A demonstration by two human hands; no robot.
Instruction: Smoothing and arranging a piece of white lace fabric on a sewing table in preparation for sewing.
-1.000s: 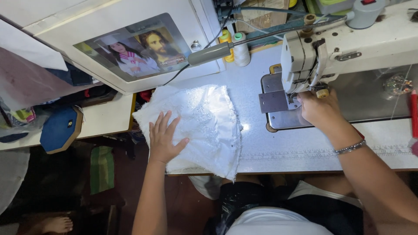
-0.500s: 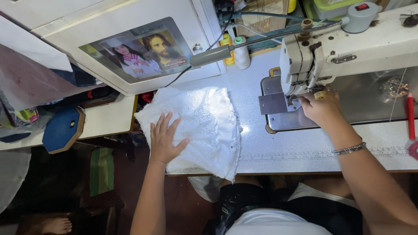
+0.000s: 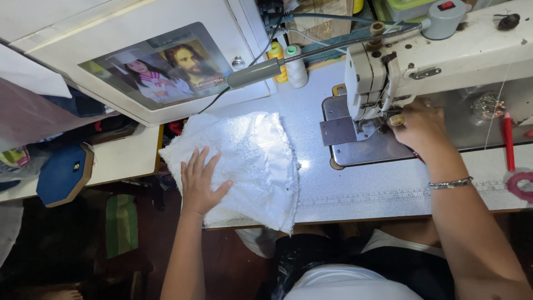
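A piece of white lacy fabric [image 3: 250, 161] lies on the left end of the pale sewing table [image 3: 355, 191] and hangs over its front edge. My left hand [image 3: 200, 183] rests flat on the cloth with fingers spread. My right hand [image 3: 419, 125] is up at the needle area of the white sewing machine [image 3: 444, 50], fingers curled near the presser foot above the metal plate [image 3: 361, 144]. What the fingers pinch is hidden. A bracelet sits on that wrist.
Yellow and white thread spools [image 3: 288, 61] stand behind the machine. A white cabinet door with a picture [image 3: 161, 72] is at the back left. A blue octagonal box [image 3: 64, 172] sits on a lower shelf. A red pen [image 3: 508, 139] and pink ring [image 3: 522, 186] lie at the right.
My right hand has shifted slightly at the needle area. My left hand stays flat on the white fabric.
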